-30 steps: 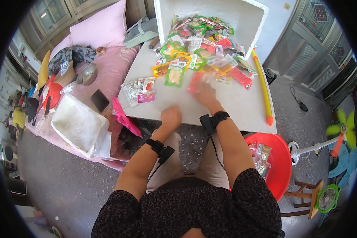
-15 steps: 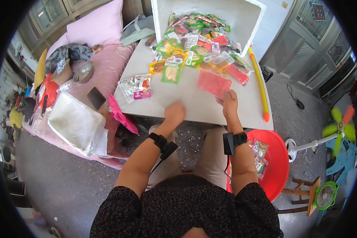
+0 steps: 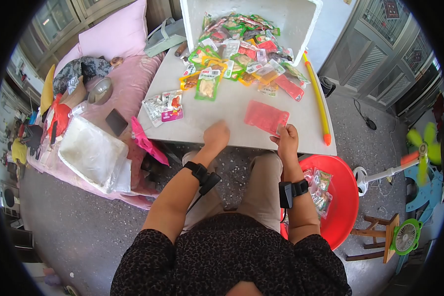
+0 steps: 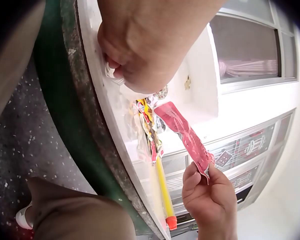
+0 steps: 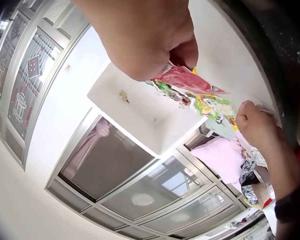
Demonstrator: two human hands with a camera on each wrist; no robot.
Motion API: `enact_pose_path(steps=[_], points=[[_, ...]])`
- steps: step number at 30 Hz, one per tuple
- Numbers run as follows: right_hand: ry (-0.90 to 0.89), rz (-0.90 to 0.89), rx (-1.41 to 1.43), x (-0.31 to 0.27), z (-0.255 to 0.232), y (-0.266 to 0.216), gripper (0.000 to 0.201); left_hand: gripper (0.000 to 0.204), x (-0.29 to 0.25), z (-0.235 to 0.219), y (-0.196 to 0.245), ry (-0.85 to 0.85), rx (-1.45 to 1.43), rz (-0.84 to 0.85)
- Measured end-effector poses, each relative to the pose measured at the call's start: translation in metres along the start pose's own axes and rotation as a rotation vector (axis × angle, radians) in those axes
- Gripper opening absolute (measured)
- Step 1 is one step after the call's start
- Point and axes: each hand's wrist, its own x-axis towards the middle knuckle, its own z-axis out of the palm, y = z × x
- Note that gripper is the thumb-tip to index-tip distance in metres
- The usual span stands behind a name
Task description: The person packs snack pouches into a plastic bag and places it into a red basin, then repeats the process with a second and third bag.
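Note:
My right hand (image 3: 287,140) pinches a corner of a flat pink snack packet (image 3: 265,117) between thumb and fingers. The packet is held up over the front of the table (image 3: 222,111); from the left wrist view it appears nearly edge-on. My left hand (image 3: 216,135) rests at the table's front edge with curled fingers. A small whitish patch shows beside those fingers in the left wrist view; I cannot tell what it is. To its left lie a silvery packet (image 3: 153,110) and a white-and-purple packet (image 3: 172,106). A green-edged packet (image 3: 208,84) lies beyond both hands.
A white foam box (image 3: 301,29) lies on its side at the back, with many packets spilling out. Along the right edge runs a yellow tube (image 3: 316,98) with orange ends. Below the right arm, a red basin (image 3: 348,202) holds several packets. A pink-covered bed (image 3: 133,74) stands left.
My right hand took the pink packet from beside the pile, drew it back and right toward the table's front edge, and holds it there. The left hand has barely moved.

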Motion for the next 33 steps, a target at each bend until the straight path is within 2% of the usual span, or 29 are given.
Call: enact_pose_path(steps=[2, 5, 8, 11, 17, 20, 23, 26, 29, 32, 33], points=[[-0.039, 0.141, 0.102, -0.002, 0.000, 0.001, 0.010, 0.012, 0.000, 0.002, 0.000, 0.018, -0.013, -0.011], [-0.082, 0.237, 0.071, -0.007, 0.003, 0.007, 0.009, 0.012, -0.001, 0.007, -0.001, 0.047, -0.045, 0.013], [-0.083, 0.256, 0.068, -0.007, 0.006, 0.009, 0.009, 0.012, -0.006, 0.008, 0.004, 0.074, -0.083, 0.033], [-0.086, 0.268, 0.053, 0.001, 0.004, 0.020, 0.010, 0.015, -0.009, 0.007, 0.010, 0.018, -0.094, 0.042], [-0.101, 0.332, 0.218, -0.001, 0.020, 0.032, 0.007, 0.009, -0.013, -0.006, 0.036, 0.102, -0.109, 0.216], [-0.101, 0.363, 0.257, -0.003, 0.035, 0.042, 0.007, 0.008, -0.014, -0.001, 0.038, 0.081, -0.064, 0.293], [-0.201, 0.385, 0.286, 0.007, 0.045, 0.061, 0.008, 0.007, -0.016, -0.004, 0.044, 0.085, -0.101, 0.321], [-0.350, 0.508, 0.032, 0.015, 0.050, 0.059, 0.009, 0.007, -0.018, -0.009, 0.045, 0.065, -0.099, 0.299], [-0.520, 0.471, -0.256, 0.025, 0.047, 0.052, 0.010, 0.006, -0.021, -0.009, 0.039, 0.099, -0.166, 0.363], [-0.523, 0.418, -0.331, 0.031, 0.052, 0.045, 0.008, 0.006, -0.022, -0.005, 0.032, 0.087, -0.117, 0.413], [-0.473, 0.426, -0.173, 0.034, 0.054, 0.050, 0.008, 0.006, -0.022, -0.008, 0.032, 0.083, -0.134, 0.390]])
